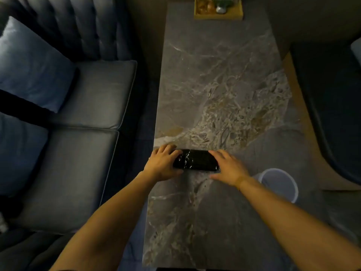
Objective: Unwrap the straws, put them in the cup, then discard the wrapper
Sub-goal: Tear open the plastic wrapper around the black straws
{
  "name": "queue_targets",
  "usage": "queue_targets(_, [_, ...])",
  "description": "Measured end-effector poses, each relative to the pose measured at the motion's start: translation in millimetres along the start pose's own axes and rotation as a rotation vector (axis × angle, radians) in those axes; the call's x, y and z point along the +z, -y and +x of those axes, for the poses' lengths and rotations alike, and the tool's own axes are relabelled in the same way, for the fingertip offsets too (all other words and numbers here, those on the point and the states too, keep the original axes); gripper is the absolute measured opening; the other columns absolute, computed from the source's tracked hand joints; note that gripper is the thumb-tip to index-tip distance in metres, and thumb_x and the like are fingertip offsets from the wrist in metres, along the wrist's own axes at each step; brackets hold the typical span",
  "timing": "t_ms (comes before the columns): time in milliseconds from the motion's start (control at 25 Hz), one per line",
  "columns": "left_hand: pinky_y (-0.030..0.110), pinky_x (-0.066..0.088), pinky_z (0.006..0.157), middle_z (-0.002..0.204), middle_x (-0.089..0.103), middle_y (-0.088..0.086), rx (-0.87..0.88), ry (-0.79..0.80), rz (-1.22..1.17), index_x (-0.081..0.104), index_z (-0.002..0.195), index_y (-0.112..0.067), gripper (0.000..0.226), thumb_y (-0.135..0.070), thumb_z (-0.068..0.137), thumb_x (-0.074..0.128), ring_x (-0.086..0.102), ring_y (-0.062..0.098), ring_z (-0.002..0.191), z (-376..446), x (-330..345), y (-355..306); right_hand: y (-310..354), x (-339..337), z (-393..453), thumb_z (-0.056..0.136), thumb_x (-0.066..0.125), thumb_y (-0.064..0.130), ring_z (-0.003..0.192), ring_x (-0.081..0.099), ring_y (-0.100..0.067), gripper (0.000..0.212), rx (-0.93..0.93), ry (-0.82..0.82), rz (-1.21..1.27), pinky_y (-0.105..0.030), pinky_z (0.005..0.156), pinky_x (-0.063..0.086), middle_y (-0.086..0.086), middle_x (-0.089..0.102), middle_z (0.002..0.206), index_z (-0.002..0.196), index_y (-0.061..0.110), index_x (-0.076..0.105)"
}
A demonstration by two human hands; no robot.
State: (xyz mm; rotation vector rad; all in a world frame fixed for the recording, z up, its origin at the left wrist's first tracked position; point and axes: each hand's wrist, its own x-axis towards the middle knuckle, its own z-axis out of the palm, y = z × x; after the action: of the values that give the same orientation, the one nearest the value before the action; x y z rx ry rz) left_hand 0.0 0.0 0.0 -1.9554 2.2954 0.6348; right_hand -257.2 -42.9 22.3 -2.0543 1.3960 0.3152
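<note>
A bundle of black straws in a clear shiny wrapper (pixel 196 160) lies flat on the grey marble table (pixel 218 79), near its left edge. My left hand (pixel 163 164) grips the bundle's left end, fingers curled over the top. My right hand (pixel 228 169) rests on the bundle's right end with fingers spread over it and thumb on the table. A clear plastic cup (pixel 279 183) stands upright to the right of my right wrist, partly hidden by the forearm.
A blue leather sofa (pixel 78 114) with a blue cushion (pixel 29 65) runs along the table's left side. A wooden tray (pixel 218 8) with bottles sits at the table's far end. A dark chair (pixel 332 104) stands on the right.
</note>
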Motion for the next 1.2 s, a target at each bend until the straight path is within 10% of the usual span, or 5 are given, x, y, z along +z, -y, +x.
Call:
queue_targets(240, [0.050, 0.033, 0.105, 0.136, 0.048, 0.004, -0.026, 0.062, -0.032, 0.047, 0.131, -0.029, 0.057, -0.055, 0.081, 0.058, 0.043, 0.030, 0.129, 30.1, 13.3, -4.7, -6.1, 11.4, 26.0, 0.084, 0.059, 0.058, 0.128, 0.046, -0.037, 0.085, 0.305, -0.017, 0.223, -0.049, 0.099, 0.046, -0.014, 0.031, 0.150, 0.149, 0.017, 0.025])
queue_targets(680, [0.050, 0.034, 0.104, 0.129, 0.049, 0.006, -0.087, 0.093, -0.034, 0.040, 0.138, -0.030, 0.073, -0.051, 0.075, 0.071, 0.041, 0.031, 0.127, 44.5, 20.6, -3.3, 0.7, 19.1, 47.3, 0.067, 0.086, 0.018, 0.112, 0.059, -0.032, 0.067, 0.438, -0.114, 0.721, -0.043, 0.096, 0.049, -0.017, 0.060, 0.124, 0.122, 0.005, 0.049])
queue_targets(840, [0.052, 0.036, 0.103, 0.121, 0.046, 0.007, -0.107, 0.158, -0.061, 0.055, 0.127, -0.026, 0.060, -0.053, 0.075, 0.070, 0.040, 0.031, 0.121, 44.4, 19.3, -5.9, 1.5, 12.0, 38.5, 0.076, 0.077, 0.002, 0.086, 0.066, -0.022, 0.039, 0.427, 0.004, 1.115, -0.023, 0.069, 0.056, -0.022, 0.067, 0.117, 0.113, -0.002, 0.064])
queue_targets(1200, [0.048, 0.055, 0.080, 0.101, 0.067, 0.007, -0.250, 0.128, -0.674, 0.048, 0.107, -0.019, 0.044, -0.040, 0.078, 0.073, 0.066, 0.025, 0.087, -3.5, -16.5, -46.2, 26.4, -32.3, 11.0, 0.075, 0.076, 0.001, 0.097, 0.066, -0.025, 0.044, 0.252, -0.054, 1.515, -0.043, 0.090, 0.052, -0.010, 0.069, 0.106, 0.116, 0.010, 0.061])
